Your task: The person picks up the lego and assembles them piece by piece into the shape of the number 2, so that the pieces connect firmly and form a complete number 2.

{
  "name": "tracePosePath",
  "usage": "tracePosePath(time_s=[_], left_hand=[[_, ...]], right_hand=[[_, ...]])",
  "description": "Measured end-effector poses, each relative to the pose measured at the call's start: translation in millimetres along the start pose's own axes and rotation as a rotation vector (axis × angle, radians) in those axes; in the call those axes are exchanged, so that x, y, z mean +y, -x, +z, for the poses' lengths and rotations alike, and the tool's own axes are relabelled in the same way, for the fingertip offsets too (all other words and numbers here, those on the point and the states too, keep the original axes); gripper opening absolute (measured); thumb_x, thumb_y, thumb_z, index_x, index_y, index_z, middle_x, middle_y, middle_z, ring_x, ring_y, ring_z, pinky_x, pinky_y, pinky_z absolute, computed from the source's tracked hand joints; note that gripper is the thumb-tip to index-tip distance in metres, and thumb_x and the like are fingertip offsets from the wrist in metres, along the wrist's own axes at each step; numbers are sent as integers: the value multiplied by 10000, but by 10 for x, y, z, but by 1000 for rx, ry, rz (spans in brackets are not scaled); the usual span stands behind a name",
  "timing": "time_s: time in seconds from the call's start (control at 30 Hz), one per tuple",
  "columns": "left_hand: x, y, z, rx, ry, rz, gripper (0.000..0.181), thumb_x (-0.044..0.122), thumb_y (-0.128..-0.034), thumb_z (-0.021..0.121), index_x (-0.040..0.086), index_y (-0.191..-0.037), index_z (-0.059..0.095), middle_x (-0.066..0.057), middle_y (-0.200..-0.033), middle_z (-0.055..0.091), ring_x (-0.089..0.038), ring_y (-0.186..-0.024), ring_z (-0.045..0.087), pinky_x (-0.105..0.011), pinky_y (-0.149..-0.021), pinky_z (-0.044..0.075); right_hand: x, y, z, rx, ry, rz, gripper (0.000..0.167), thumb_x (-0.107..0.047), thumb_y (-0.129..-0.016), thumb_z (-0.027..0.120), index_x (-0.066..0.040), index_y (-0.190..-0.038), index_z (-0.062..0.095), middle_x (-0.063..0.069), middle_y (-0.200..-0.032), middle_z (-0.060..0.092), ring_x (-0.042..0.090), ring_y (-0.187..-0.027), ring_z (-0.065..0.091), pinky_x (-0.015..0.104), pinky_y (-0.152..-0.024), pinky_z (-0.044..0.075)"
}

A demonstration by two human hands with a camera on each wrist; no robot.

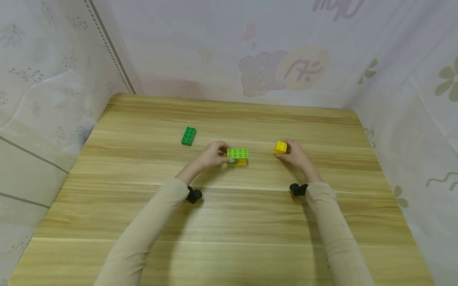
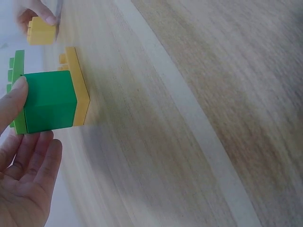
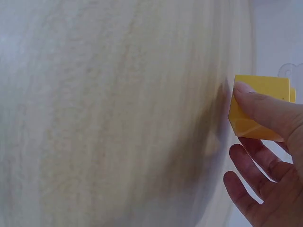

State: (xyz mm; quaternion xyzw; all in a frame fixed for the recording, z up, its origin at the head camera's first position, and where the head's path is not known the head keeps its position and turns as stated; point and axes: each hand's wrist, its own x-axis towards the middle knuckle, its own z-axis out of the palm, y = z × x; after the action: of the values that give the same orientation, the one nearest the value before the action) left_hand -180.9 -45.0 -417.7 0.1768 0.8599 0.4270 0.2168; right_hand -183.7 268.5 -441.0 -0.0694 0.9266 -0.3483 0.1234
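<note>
— Left grip [image 1: 213, 155]?
— Pinching lime-topped brick stack [image 1: 237, 153], near middle of surface [image 1: 247, 226].
— Right grip [image 1: 296, 156]?
— Pinching yellow block [image 1: 281, 147], right of stack, gap between.
— Edges?
— All well inside; green brick [image 1: 188, 136], left, nearest back edge.

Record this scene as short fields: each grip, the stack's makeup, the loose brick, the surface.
left grip: pinching the stack
stack, top to bottom: lime plate, green block, orange plate
gap: between the plates, right of the green block in the head view
right grip: holding a yellow block
loose piece: dark green brick, studs up, untouched
surface: wood-grain table
</note>
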Motion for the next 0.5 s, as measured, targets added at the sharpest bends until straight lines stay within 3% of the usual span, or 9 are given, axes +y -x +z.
tracePosePath(time_s=[0.23, 0.5], left_hand=[[-1, 7, -2, -2, -2, 7, 452, 170, -809, 695, -8, -1189, 526, -150, -1161, 558, -272, -1100, 528, -346, -968, 451], [-12, 6, 4, -4, 6, 10, 447, 170, -810, 695, 0, -1189, 530, -148, -1176, 556, -277, -1117, 524, -349, -978, 444]], right_hand=[[-53, -2, -67, -13, -19, 60, 562, -97, -850, 636, 63, -1316, 365, 261, -1243, 452, 405, -1110, 491, 478, -951, 437], [-124, 20, -162, 22, 11, 60, 566, -142, -847, 648, 58, -1304, 381, 264, -1240, 442, 411, -1133, 445, 518, -966, 397]])
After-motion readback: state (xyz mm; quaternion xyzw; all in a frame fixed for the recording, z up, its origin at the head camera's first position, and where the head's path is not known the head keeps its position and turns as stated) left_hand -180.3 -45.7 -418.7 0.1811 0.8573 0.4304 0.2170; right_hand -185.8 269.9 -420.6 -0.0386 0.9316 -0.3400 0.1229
